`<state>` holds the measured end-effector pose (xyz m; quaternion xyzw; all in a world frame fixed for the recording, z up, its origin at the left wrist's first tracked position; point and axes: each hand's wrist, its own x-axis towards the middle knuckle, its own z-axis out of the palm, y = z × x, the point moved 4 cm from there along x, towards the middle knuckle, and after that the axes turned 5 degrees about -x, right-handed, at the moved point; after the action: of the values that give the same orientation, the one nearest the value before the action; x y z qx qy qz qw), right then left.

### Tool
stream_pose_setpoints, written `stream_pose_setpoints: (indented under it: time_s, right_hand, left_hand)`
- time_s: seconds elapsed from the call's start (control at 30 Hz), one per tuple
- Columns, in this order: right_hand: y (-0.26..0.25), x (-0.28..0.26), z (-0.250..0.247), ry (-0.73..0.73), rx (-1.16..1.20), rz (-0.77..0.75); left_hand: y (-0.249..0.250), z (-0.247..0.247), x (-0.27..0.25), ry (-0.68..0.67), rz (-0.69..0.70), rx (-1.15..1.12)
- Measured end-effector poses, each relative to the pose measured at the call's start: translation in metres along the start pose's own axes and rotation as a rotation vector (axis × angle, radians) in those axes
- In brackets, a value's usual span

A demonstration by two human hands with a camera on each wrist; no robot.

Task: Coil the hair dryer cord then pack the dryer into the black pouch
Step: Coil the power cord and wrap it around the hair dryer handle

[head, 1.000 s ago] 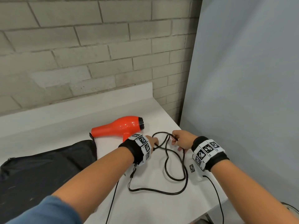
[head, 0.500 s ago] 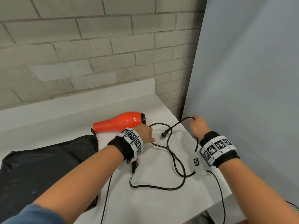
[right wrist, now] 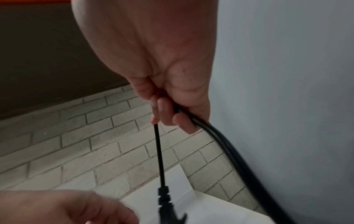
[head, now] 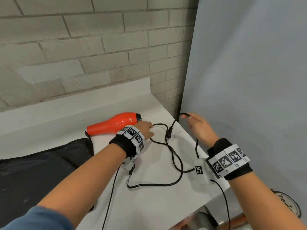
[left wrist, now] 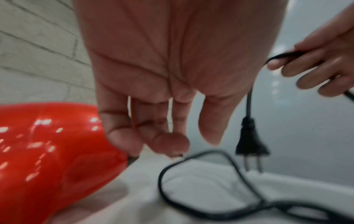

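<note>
My right hand [head: 200, 128] is raised near the far right corner of the desk [head: 157, 196], fingers curled around the black cord [head: 174, 161] a little way back from its end. From the right wrist view I can see the cord pinched between my thumb and fingertips [right wrist: 162, 109], one strand dropping straight down to the plug [left wrist: 250, 144], the other trailing back past my palm. The plug hangs prongs down, its tips just above or touching the desk; I cannot tell which.

My left hand [head: 144, 129] sits low beside the rear end of the red hair dryer [head: 116, 124], fingers loosely bent and holding nothing that I can see. Its fingertips [left wrist: 168, 142] hover close over a loop of cord. Whether they touch it is unclear, as that view is blurred.

The dryer lies on its side on the desk, nozzle pointing left. The rest of the cord sprawls in loose, uncoiled loops between my two wrists. The black pouch [head: 41, 171] lies flat at the left of the desk, just in front of the dryer's nozzle, partly under my left forearm.
</note>
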<state>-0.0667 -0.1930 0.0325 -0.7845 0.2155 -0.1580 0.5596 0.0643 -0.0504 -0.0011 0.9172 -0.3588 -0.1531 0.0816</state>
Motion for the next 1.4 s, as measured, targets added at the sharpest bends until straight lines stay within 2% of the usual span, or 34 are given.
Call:
stream_pose_setpoints:
  time_s: [0.1,0.17,0.23,0.37,0.47,0.53,0.6,0.7,0.8,0.87,1.0,1.13,1.3,1.4]
  right_hand:
    - [-0.006,-0.006,0.010,-0.156,-0.068,-0.083]
    - [-0.011,-0.011,0.017,-0.233,-0.111,-0.178]
    - [-0.019,-0.015,0.023,-0.276,-0.072,-0.266]
    - [-0.024,-0.020,0.020,-0.312,0.023,-0.273]
    - [-0.006,-0.012,0.000,-0.204,-0.177,-0.180]
    - [0.010,-0.003,-0.009,-0.195,-0.374,-0.064]
    - [0.023,0.004,-0.002,-0.290,-0.569,0.024]
    - [0.032,0.010,0.032,-0.465,-0.818,0.049]
    - [0.035,0.018,0.062,-0.495,-0.884,0.064]
    - [0.035,0.022,0.076,-0.504,-0.928,0.066]
    - [0.038,0.025,0.087,-0.536,-1.109,0.050]
    - [0.026,0.024,0.074,-0.406,-0.910,-0.038]
    - [0.005,0.014,0.049,-0.227,-0.478,-0.127]
    - [-0.003,0.008,0.034,-0.133,-0.310,-0.181]
  left_hand:
    - [0.021,-0.023,-0.021,0.174,0.241,-0.452]
    - [0.037,-0.029,-0.033,0.137,0.374,-0.608]
    - [0.045,-0.029,-0.039,0.112,0.429,-0.658]
    - [0.032,-0.036,-0.044,0.173,0.383,-0.725]
    - [0.008,-0.048,-0.049,0.224,0.260,-0.819]
    - [-0.008,-0.057,-0.055,0.248,0.183,-0.793]
    - [-0.018,-0.067,-0.061,0.307,0.156,-0.754]
    - [-0.023,-0.077,-0.067,0.370,0.127,-0.790]
    - [-0.026,-0.080,-0.069,0.413,0.103,-0.877]
    - [-0.024,-0.080,-0.070,0.407,0.109,-0.942]
    - [-0.022,-0.074,-0.070,0.283,0.077,-0.959]
    - [-0.026,-0.063,-0.071,0.150,0.008,-0.826]
    - [-0.040,-0.057,-0.071,0.137,-0.076,-0.592]
    - [-0.045,-0.053,-0.069,0.063,-0.159,-0.585]
